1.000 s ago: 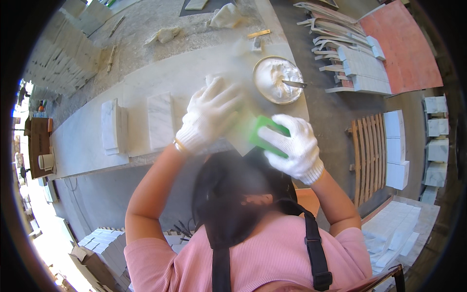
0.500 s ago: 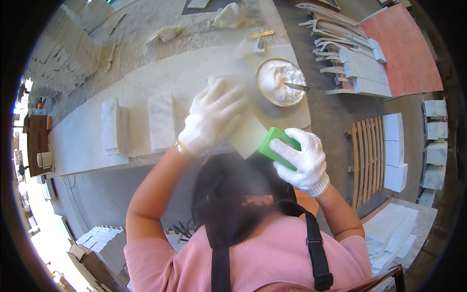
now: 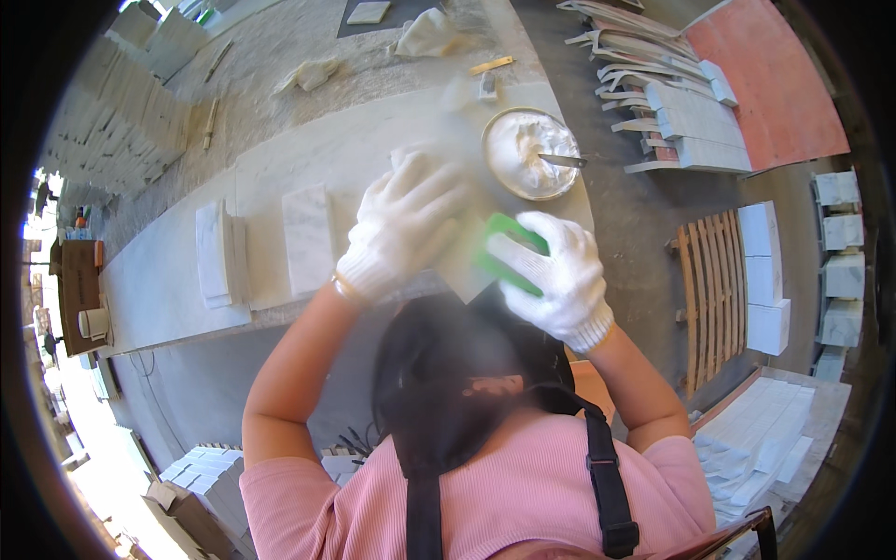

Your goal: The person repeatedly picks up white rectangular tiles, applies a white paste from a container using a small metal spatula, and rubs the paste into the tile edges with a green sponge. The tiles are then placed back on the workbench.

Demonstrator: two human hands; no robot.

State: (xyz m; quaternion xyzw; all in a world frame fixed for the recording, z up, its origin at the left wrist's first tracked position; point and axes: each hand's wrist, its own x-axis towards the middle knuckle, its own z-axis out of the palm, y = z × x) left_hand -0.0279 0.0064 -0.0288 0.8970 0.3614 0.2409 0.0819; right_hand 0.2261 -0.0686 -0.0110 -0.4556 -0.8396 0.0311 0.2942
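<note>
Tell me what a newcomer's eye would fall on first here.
First, the bright green block in the gloved right hand, beside the pale tile under the spread, gloved left hand. Next, the round bowl of white paste beyond it, near the right edge of the table. The pink shirt fills the lower middle.

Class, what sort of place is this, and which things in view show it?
Probably a stone workshop: a pale, grey-veined slab lies on the workbench, more slabs are stacked at upper left, and a bowl of what looks like white paste stands nearby.
</note>
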